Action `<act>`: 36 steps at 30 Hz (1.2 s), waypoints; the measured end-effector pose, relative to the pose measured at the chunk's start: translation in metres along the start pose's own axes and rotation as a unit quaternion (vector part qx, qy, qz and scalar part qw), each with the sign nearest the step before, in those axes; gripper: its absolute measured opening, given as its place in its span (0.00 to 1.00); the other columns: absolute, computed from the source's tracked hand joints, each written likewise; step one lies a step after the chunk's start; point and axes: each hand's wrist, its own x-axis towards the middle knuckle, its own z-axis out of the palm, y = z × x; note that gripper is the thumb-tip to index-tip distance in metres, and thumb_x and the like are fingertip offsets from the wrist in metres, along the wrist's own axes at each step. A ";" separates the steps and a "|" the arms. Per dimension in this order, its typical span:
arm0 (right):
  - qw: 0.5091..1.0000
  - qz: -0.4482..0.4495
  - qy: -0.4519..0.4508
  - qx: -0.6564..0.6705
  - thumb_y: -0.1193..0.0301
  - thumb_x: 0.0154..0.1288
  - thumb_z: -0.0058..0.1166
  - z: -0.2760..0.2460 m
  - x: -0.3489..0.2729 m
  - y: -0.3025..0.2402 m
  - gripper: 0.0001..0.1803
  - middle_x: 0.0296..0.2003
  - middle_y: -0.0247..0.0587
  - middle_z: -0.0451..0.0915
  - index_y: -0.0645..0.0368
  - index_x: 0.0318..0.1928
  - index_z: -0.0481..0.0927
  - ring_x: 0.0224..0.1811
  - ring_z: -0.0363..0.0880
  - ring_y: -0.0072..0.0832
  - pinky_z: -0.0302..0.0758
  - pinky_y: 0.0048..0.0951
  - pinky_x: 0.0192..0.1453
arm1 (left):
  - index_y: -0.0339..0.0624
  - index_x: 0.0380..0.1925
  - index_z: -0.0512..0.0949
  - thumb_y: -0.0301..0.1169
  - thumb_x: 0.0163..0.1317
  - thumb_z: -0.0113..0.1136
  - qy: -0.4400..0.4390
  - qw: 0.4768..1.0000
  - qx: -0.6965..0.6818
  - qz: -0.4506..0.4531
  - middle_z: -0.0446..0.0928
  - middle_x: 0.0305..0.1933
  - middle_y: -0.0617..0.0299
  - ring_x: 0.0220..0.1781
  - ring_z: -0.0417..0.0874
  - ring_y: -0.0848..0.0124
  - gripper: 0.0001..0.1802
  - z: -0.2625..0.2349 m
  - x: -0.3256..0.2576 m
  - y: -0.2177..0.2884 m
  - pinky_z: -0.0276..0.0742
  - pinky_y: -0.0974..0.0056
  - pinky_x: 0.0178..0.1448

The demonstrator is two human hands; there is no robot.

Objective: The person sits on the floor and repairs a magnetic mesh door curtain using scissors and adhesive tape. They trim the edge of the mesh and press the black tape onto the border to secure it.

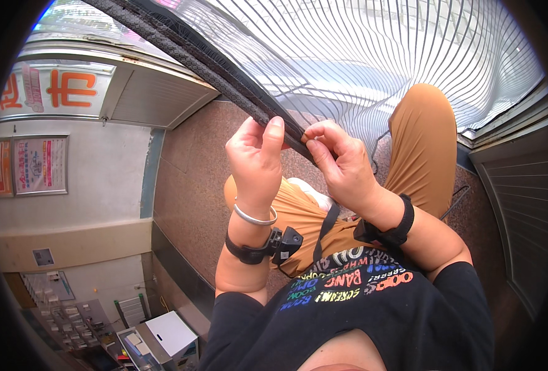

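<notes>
A translucent door curtain (pixel 373 49) with thin dark stripes hangs in front of me and spreads toward the upper right. Along its edge runs a black textured edging strip (pixel 206 71), slanting from the upper left down to my hands. My left hand (pixel 258 151) is closed around the strip, thumb lying on top. Just to the right, my right hand (pixel 336 151) pinches the strip near its lower end between thumb and fingers. Whether something small sits in that pinch is hidden.
Brown speckled floor (pixel 187 142) lies below, with my bent knee (pixel 422 130) at the right. A grey panelled door (pixel 521 204) stands at the right, a wall with framed posters (pixel 41 165) at the left. A white-topped counter (pixel 172 334) is at lower left.
</notes>
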 end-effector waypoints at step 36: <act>1.000 0.006 0.000 0.014 0.79 0.62 0.48 0.007 0.004 -0.001 0.02 0.24 0.46 0.75 0.63 0.35 0.73 0.24 0.74 0.32 0.70 0.27 0.29 | 0.30 0.33 0.77 0.25 0.62 0.54 -0.004 0.999 -0.004 -0.035 0.78 0.29 0.61 0.26 0.76 0.80 0.07 -0.003 -0.005 0.010 0.74 0.76 0.28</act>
